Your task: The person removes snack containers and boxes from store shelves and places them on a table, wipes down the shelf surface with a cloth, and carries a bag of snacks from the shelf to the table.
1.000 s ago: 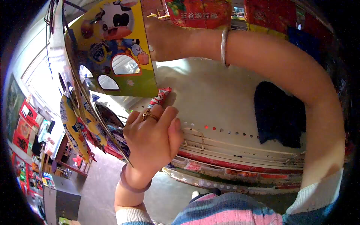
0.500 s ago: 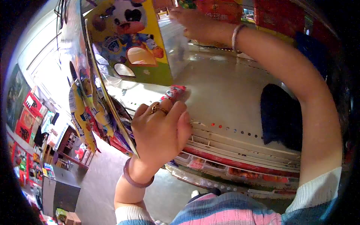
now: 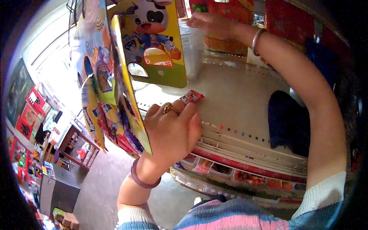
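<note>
Head view: two bare hands over a pale shelf (image 3: 234,90), the striped knit sweater (image 3: 234,216) at the lower edge.
Left hand: the left hand (image 3: 170,132), wearing a gold-coloured ring (image 3: 167,109) and a brown bangle (image 3: 137,178), is low over the shelf with its fingers bent – whether they grip anything cannot be told, as the back of the hand hides the palm.
Red-and-white packet: the small packet (image 3: 193,96) lies at the left hand's fingers, its far end showing past them above the shelf; the near end is hidden.
Right hand: the right hand (image 3: 216,25), below a silver-coloured bangle (image 3: 255,41), reaches to the back beside the top of a translucent container (image 3: 194,53); contact and grip cannot be told.
Cartoon display: a yellow-and-green card (image 3: 174,76) with a cow figure and cut-out windows stands upright left of the container – snack packets (image 3: 91,111) hang on its outer side.
Shelf right: a dark cloth (image 3: 287,124) lies near the right forearm.
Front edge: a wire rail (image 3: 245,150) runs along it, filled trays (image 3: 249,178) below.
Back: red bags (image 3: 285,25).
</note>
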`<state>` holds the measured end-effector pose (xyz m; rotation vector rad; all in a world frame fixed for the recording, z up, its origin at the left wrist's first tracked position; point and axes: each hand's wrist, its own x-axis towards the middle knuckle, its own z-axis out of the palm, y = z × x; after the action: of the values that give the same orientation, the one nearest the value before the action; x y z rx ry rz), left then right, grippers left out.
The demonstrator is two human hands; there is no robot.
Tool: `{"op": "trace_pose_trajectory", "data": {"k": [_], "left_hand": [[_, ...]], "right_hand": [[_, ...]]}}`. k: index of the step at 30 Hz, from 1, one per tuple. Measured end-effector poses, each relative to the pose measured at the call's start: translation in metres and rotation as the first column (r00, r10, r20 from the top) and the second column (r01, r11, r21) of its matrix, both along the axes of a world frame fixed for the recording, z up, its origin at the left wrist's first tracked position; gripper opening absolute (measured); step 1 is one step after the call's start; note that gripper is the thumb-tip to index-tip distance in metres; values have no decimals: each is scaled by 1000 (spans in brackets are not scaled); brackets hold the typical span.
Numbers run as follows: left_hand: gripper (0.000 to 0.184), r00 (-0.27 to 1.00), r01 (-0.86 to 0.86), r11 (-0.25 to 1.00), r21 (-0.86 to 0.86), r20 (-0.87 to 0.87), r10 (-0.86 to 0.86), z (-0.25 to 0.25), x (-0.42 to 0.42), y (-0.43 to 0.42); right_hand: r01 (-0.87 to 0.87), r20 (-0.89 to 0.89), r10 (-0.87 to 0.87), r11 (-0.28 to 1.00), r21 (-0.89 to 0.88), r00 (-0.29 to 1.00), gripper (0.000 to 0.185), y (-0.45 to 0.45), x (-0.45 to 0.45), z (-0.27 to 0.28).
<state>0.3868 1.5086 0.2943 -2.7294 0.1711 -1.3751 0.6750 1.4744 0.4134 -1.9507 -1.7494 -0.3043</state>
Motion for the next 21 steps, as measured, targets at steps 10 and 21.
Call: {"op": "trace_pose_trajectory", "data": {"k": [10,21], "left_hand": [[28,995,-70,995,-69,-79,64,-5,-83,34],[23,993,117,982,-151,-9,-120,-28,-113,59]], "right_hand": [[-131,325,119,991,16,938,36,31,-101,14],[47,339,-35,999,-28,940,40,25,-130,8]]}}
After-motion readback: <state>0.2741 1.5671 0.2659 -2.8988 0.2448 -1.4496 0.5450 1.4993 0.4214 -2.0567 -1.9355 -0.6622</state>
